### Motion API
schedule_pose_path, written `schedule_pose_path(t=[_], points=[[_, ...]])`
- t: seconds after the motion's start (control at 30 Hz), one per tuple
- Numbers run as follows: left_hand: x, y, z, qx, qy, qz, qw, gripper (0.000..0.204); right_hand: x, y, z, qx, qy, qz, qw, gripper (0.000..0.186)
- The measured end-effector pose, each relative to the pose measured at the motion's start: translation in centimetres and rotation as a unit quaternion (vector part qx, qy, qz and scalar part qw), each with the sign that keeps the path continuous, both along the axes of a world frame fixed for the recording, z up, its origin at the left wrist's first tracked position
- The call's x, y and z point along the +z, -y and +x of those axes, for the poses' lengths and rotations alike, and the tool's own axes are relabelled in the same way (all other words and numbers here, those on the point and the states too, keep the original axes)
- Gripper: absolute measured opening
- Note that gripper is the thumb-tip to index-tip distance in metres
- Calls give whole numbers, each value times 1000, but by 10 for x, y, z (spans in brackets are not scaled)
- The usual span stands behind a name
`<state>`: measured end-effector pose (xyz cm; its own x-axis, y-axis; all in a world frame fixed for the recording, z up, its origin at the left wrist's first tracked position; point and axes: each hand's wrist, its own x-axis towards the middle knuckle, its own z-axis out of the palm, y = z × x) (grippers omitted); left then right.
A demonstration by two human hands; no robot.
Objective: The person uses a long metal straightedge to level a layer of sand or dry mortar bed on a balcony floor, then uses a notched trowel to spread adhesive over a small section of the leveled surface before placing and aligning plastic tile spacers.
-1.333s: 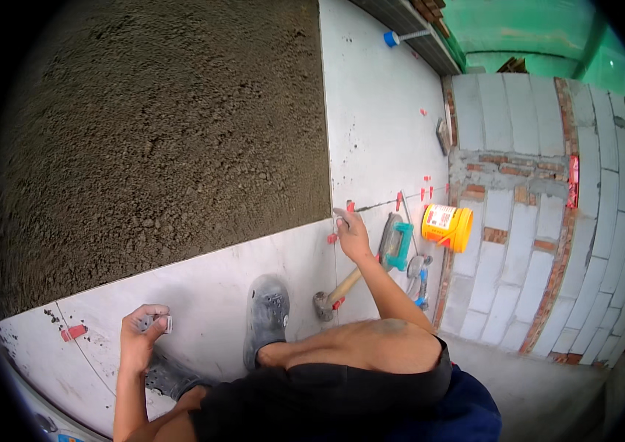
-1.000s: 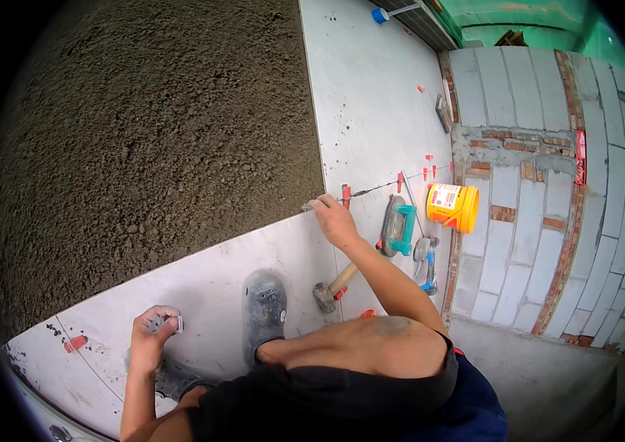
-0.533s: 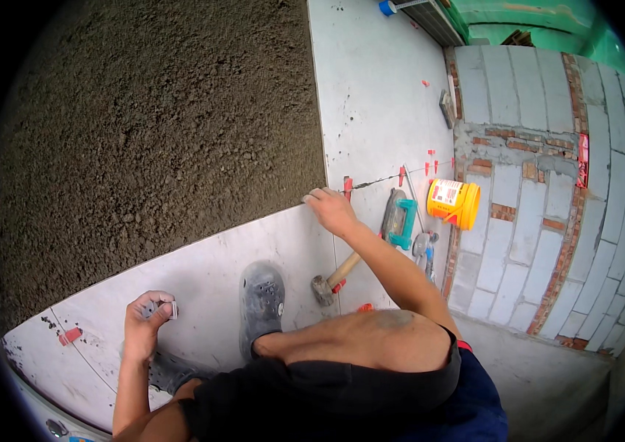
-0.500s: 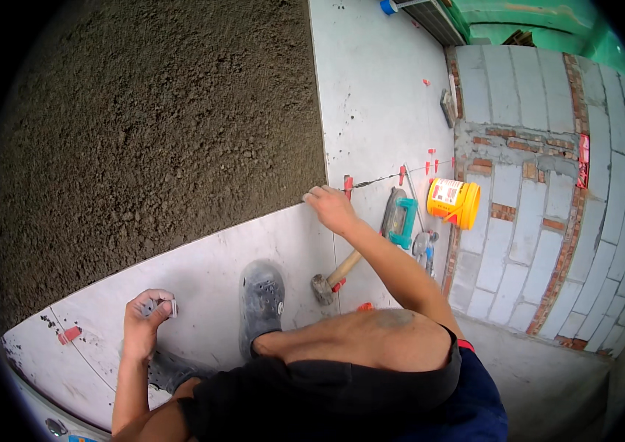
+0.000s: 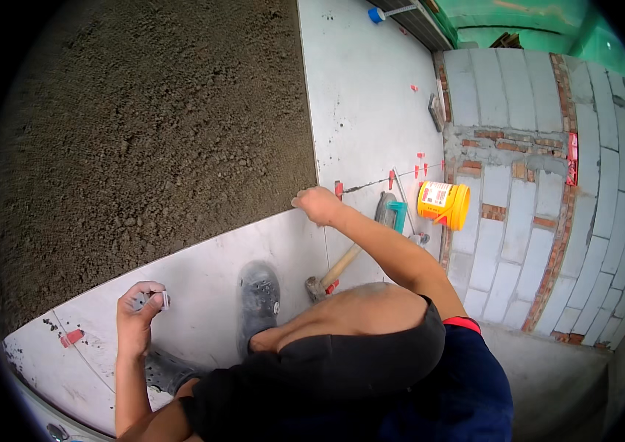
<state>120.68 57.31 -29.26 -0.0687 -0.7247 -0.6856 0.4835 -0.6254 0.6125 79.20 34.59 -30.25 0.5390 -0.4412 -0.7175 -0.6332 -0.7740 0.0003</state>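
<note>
My left hand (image 5: 140, 317) is closed around several small pale clips (image 5: 141, 300), one jutting out by the thumb, above the light grey tiles (image 5: 202, 272). My right hand (image 5: 317, 205) is at the tile edge, its fingers bunched together where the tile corner meets the rough dark mortar bed (image 5: 157, 140). Whatever those fingers pinch, if anything, is hidden. Just beyond them, a red wedge (image 5: 339, 188) stands on the joint between two tiles. Under my right forearm lies a hammer (image 5: 334, 271) with a wooden handle.
A yellow bucket (image 5: 445, 205) lies on its side by the block wall (image 5: 504, 221). Next to it is a teal-handled tool (image 5: 396, 215). More red wedges (image 5: 392, 177) follow the joint. My grey clog (image 5: 259, 298) stands on the near tiles; another red wedge (image 5: 72, 338) is at left.
My right hand's fingers have curled in more tightly at the tile edge. My left hand stays nearly the same. The whole view has shifted slightly, carrying the bucket and hammer leftward.
</note>
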Motion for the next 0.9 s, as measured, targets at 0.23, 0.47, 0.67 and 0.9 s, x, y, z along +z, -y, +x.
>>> schedule_pose_path(t=[0.23, 0.47, 0.67, 0.9], points=[[-1, -9, 6, 46, -41, 1, 998, 10, 16, -19, 9, 27, 33, -106, 993, 13], [-13, -28, -16, -43, -66, 54, 995, 6, 40, -135, 158, -176, 380, 154, 895, 32], [-25, -33, -45, -23, -172, 103, 979, 8, 29, -160, 196, -38, 405, 231, 884, 26], [-18, -33, -19, -19, -35, 34, 999, 12, 11, -116, 171, -183, 396, 16, 900, 18]])
